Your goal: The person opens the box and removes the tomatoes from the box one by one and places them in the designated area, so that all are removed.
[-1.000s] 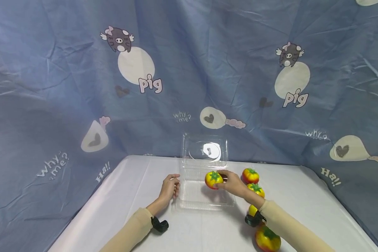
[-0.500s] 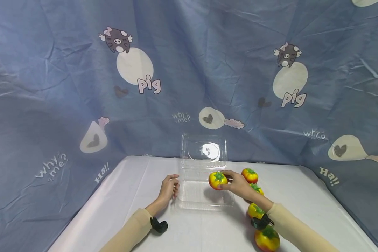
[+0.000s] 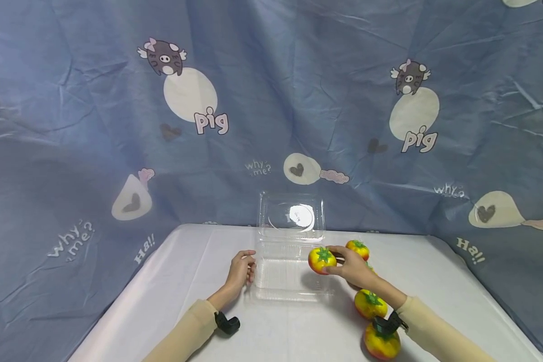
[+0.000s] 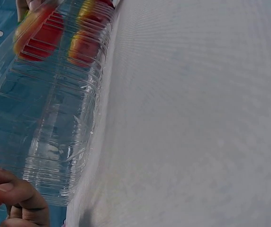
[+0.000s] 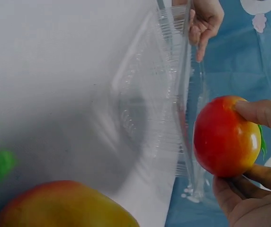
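Observation:
My right hand pinches a red-and-yellow tomato with a green star-shaped top, thumb on one side and fingers on the other. It is held above the right part of a clear plastic clamshell box, apart from the box floor in the right wrist view. The box lies with its lid raised at the back. Beside the box's left edge, my left hand has loosely bent fingers and holds nothing. Whether its fingertips touch the rim cannot be told.
Several similar tomatoes stand in a row right of the box: a far one, one partly behind my right hand, a nearer one and the nearest. A white cloth covers the table; a blue printed curtain hangs behind.
My right hand has drawn rightward over the box, carrying the tomato with it. The tomatoes beneath that forearm show more fully. The left hand stays in place at the box's edge.

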### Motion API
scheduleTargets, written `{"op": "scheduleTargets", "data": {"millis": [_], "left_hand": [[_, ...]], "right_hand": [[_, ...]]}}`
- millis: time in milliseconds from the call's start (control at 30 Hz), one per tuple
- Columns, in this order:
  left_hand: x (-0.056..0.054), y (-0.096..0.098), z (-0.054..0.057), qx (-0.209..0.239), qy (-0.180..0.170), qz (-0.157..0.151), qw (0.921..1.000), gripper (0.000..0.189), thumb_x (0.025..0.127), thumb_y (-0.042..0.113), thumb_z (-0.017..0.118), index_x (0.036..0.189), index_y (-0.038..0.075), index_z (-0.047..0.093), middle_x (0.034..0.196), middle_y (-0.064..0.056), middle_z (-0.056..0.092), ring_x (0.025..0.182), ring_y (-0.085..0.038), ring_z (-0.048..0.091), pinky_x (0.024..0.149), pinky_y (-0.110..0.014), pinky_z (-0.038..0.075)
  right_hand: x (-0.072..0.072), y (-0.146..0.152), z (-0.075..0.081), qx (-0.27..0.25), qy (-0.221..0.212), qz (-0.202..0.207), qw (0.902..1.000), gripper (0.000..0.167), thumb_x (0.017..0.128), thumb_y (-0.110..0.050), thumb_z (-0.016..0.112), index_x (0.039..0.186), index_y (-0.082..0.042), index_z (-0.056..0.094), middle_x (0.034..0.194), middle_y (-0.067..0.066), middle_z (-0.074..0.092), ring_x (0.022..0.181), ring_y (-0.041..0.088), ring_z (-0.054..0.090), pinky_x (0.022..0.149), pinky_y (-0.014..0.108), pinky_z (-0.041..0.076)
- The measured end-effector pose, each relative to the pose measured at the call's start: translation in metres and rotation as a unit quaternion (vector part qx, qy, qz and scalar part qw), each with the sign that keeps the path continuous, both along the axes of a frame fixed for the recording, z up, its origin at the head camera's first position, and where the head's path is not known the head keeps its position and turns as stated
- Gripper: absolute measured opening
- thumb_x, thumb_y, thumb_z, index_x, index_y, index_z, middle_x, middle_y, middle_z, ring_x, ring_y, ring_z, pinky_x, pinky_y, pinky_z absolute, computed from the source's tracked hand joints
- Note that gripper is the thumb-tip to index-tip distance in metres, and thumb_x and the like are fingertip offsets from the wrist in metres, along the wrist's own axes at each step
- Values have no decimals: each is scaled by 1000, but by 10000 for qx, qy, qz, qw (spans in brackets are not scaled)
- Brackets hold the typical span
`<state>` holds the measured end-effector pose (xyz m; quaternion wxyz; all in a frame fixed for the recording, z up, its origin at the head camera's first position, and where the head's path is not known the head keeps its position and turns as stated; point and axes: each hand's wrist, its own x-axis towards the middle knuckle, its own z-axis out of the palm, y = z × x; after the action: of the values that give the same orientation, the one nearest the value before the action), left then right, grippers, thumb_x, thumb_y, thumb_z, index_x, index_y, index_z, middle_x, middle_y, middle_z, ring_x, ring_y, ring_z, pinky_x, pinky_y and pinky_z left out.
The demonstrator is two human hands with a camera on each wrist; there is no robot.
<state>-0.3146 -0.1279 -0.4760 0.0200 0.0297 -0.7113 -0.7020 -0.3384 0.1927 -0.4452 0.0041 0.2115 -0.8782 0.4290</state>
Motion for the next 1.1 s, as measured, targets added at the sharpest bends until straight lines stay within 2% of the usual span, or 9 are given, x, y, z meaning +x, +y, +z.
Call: {"op": "scheduleTargets", "data": {"millis": [300, 533, 800, 900, 1100], "left_hand": [[1, 1, 1, -18, 15, 17, 10000, 34, 91, 4, 42, 123, -7, 48, 64, -4, 48, 41, -11, 43, 39, -23, 36], [0, 0, 1, -40, 14, -24, 10000, 34, 92, 3, 41, 123, -7, 48, 64, -5, 48, 42, -11, 43, 39, -24, 37], [-21, -5, -27, -38, 25, 12, 10000, 39, 93, 7, 41, 129, -6, 45, 63, 0, 47, 41, -10, 41, 37, -23, 34], [-24, -5, -32, -9, 40, 49, 10000, 41, 92, 9, 43, 129, -5, 45, 62, 1, 47, 41, -10, 41, 36, -22, 34], [-24, -5, -34, 9, 70, 34, 10000, 43, 91, 11, 42, 130, -7, 45, 63, 1, 46, 41, -9, 41, 37, -22, 34]], "right_hand": [[7, 9, 12, 97, -12, -192, 9998, 67, 78, -27, 79, 133, 1, 53, 129, 21, 57, 115, 38, 60, 96, 48, 50], [10, 19, 19, 441, 11, -418, 9981, 66, 79, -30, 78, 134, -1, 53, 128, 19, 57, 111, 34, 62, 94, 45, 52], [14, 37, 20, 371, 45, -527, 9979, 69, 80, -33, 77, 134, 0, 51, 131, 22, 56, 115, 38, 60, 95, 48, 50], [15, 44, 19, 420, 102, -540, 9976, 71, 80, -35, 76, 136, 0, 49, 131, 22, 55, 115, 39, 59, 95, 49, 50], [18, 54, 21, 383, 105, -579, 9975, 72, 82, -34, 75, 137, 4, 47, 133, 25, 53, 116, 42, 58, 93, 47, 51]]}}
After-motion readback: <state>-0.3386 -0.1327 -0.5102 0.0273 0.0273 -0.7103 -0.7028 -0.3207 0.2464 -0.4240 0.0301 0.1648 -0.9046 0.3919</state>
